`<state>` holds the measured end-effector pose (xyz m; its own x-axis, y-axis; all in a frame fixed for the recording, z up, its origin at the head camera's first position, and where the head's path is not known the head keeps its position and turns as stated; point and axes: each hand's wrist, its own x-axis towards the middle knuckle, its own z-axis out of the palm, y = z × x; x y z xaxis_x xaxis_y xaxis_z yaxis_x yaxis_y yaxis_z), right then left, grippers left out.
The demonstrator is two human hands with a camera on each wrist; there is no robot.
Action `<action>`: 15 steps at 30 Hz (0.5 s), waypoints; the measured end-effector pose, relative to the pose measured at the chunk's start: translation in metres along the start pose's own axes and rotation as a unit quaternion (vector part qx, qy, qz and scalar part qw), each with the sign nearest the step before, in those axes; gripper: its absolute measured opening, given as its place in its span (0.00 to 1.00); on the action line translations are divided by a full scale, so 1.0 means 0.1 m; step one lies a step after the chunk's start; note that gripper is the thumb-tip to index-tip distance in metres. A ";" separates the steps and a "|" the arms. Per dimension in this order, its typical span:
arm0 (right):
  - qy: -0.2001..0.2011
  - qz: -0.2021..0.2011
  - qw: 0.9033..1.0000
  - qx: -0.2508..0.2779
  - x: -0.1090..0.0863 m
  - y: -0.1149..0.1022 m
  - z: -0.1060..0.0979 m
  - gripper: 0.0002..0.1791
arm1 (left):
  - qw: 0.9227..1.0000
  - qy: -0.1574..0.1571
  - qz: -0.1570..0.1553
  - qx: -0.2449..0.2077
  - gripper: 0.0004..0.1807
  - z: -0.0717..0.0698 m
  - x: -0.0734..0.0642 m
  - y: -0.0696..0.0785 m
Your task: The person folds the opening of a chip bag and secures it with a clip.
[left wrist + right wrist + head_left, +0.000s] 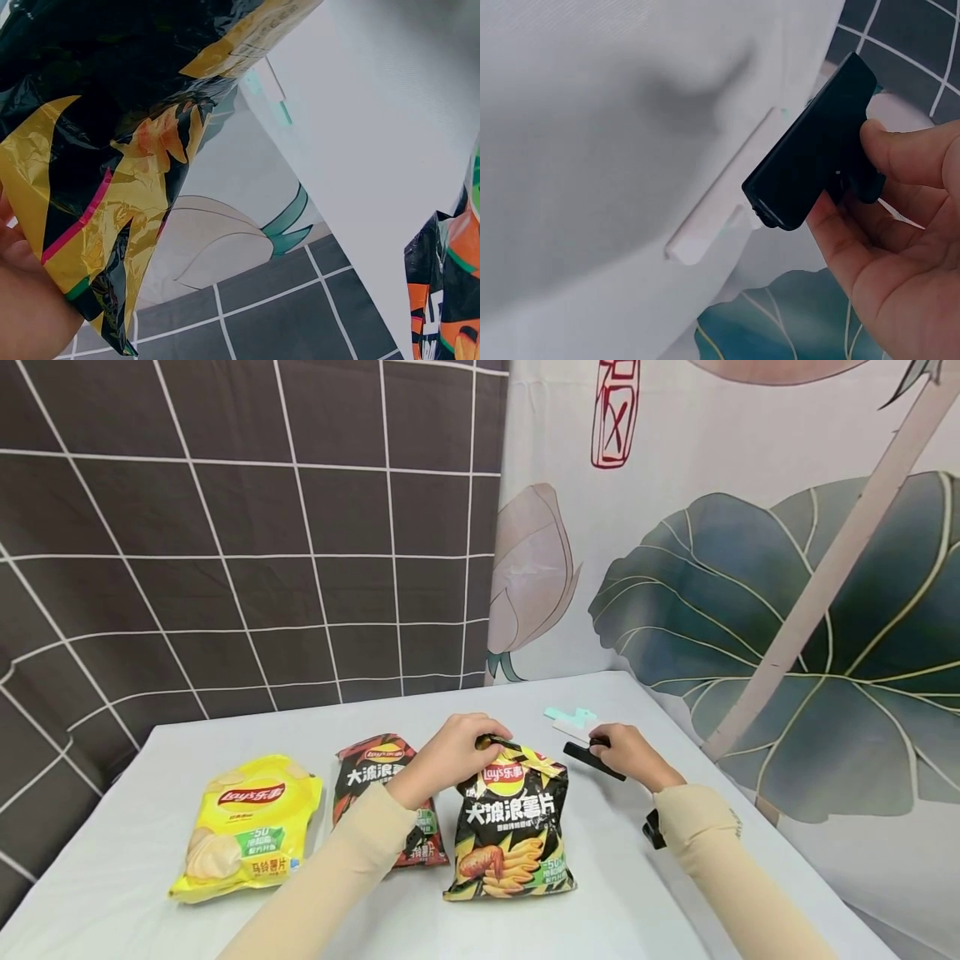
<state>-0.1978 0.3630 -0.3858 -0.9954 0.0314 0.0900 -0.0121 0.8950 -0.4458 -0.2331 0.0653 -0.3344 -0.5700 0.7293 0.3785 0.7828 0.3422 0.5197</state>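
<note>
Left hand (457,752) pinches black chip bag (512,831) by top; right hand (632,755) grips black clip (814,146), not yet on bag.

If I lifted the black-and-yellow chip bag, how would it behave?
The black-and-yellow chip bag is probably light for its size, given its puffed front. Its creased film may crumple where the left hand holds the top. The glossy surface may be slippery.

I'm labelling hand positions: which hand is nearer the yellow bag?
Left. The left hand grips the black bag, to the right of the yellow bag; the right hand holds a black tool, farther right.
</note>
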 end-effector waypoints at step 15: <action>0.009 -0.033 0.999 0.011 -0.01 -0.26 -0.11 0.15 | 1.000 0.005 -0.008 -0.006 0.11 0.01 0.00 0.00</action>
<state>-0.1953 0.3451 -0.3645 -0.9906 -0.0197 0.1354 -0.0802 0.8858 -0.4571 -0.2329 0.0655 -0.3353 -0.5844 0.7176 0.3788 0.7713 0.3464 0.5339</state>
